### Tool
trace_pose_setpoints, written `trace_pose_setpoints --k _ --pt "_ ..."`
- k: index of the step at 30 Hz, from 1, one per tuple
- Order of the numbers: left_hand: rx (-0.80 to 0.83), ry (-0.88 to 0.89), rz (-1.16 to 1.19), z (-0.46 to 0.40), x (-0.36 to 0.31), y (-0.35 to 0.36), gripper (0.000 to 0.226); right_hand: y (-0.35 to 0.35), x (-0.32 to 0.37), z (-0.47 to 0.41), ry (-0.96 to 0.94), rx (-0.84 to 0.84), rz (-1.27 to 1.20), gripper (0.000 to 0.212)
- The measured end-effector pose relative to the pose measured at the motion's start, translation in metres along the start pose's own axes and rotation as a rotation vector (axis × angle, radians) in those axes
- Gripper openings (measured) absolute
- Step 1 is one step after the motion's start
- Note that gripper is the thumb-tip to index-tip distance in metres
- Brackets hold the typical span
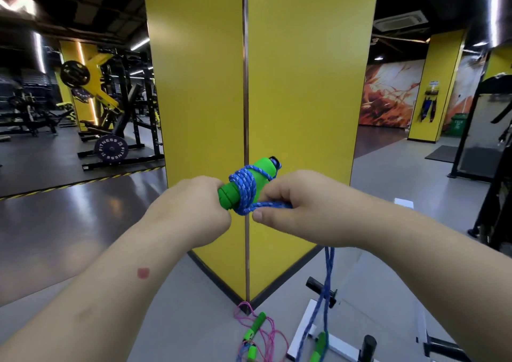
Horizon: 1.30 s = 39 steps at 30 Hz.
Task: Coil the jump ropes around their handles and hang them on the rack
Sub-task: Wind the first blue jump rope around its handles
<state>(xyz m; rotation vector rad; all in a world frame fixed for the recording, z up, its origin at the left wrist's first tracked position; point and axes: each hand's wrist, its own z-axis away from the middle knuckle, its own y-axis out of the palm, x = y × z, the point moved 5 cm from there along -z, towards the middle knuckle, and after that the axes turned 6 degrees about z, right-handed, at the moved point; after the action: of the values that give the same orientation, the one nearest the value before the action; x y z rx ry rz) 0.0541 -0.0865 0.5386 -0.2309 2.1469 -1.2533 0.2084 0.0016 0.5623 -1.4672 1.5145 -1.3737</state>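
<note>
Left hand grips the green handle, right hand pinches the blue rope: few coils done, pink rope on the floor untouched, nothing hung.

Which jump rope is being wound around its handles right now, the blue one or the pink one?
The blue rope: it wraps the green handles held by the left hand, pulled by the right hand. The pink rope lies loose on the floor.
</note>
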Motion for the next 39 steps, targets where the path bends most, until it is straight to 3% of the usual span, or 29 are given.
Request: trace_pose_setpoints --k 7,11,14,17,19,22,27,31,34,36,39 --pt "0.132 0.186 -0.269 0.015 -0.012 -0.004 0.022 -0.049 -0.008 -0.009 -0.046 -0.122 -0.287 0.020" --pt "0.262 0.289 -0.097 0.025 -0.019 -0.009 0.034 -0.047 -0.030 -0.031 0.005 -0.080 -0.483 0.027" --pt "0.295 0.301 0.095 0.030 -0.027 -0.016 0.027 -0.026 -0.041 -0.045 0.070 -0.004 -0.648 0.030" --pt "0.312 0.235 0.310 0.027 -0.025 -0.022 0.018 -0.004 -0.051 -0.051 0.124 0.021 -0.752 0.011" --pt "0.273 0.202 0.366 0.020 -0.020 -0.026 0.022 0.008 -0.053 -0.049 0.168 0.016 -0.707 0.006" --pt "0.209 0.121 0.446 0.010 -0.010 -0.025 0.024 0.019 -0.051 -0.041 0.252 0.001 -0.705 0.030" --pt "0.175 0.015 0.521 0.007 -0.002 -0.010 0.038 0.024 -0.048 -0.030 0.315 -0.026 -0.541 0.023" --pt "0.167 0.002 0.539 0.010 -0.007 -0.005 0.034 0.025 -0.049 -0.019 0.323 0.008 -0.543 0.025" --pt "0.102 -0.007 0.497 0.008 -0.006 -0.007 0.016 0.024 -0.049 -0.012 0.309 0.091 -0.531 0.027" --pt "0.054 -0.011 0.414 0.007 -0.005 -0.009 0.022 0.021 -0.045 -0.006 0.281 0.151 -0.427 0.029" --pt "0.044 0.010 0.250 0.004 -0.007 -0.006 0.018 0.012 -0.032 0.003 0.207 0.198 -0.024 0.032"
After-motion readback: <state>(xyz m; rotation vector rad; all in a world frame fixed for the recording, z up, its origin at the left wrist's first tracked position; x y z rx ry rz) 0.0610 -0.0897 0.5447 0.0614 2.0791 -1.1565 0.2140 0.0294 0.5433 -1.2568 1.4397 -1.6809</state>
